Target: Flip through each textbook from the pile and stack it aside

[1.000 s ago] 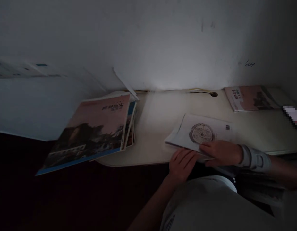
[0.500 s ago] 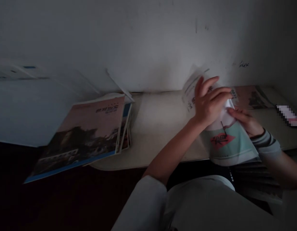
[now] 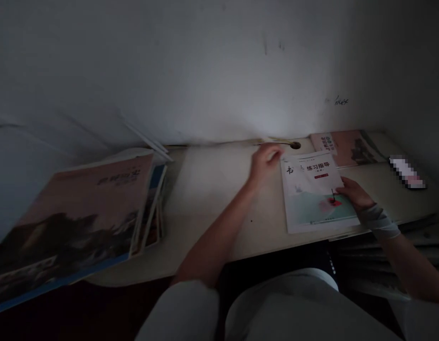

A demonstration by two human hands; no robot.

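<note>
A workbook point(image 3: 312, 208) with a white and pale green cover, dark printed characters and a red patch lies flat at the front of the desk. My right hand point(image 3: 356, 193) grips its right edge, thumb on top of the cover. Beside the upper left corner of the workbook is my left hand point(image 3: 265, 163), its fingers curled into a pinch and slightly blurred. Whatever sits between those fingertips, if anything, cannot be made out. Behind the workbook lies a pink textbook point(image 3: 342, 148), partly covered.
A stack of pink-covered textbooks point(image 3: 84, 208) stands at the left, overhanging the front edge of the desk point(image 3: 219, 213). A phone point(image 3: 407, 173) with a blurred-out screen lies at the right. Near the wall is a round cable hole point(image 3: 295, 145).
The workbook has come down from a raised, bent position to lie flat. My left hand has let go of it and moved left. The view has shifted right.
</note>
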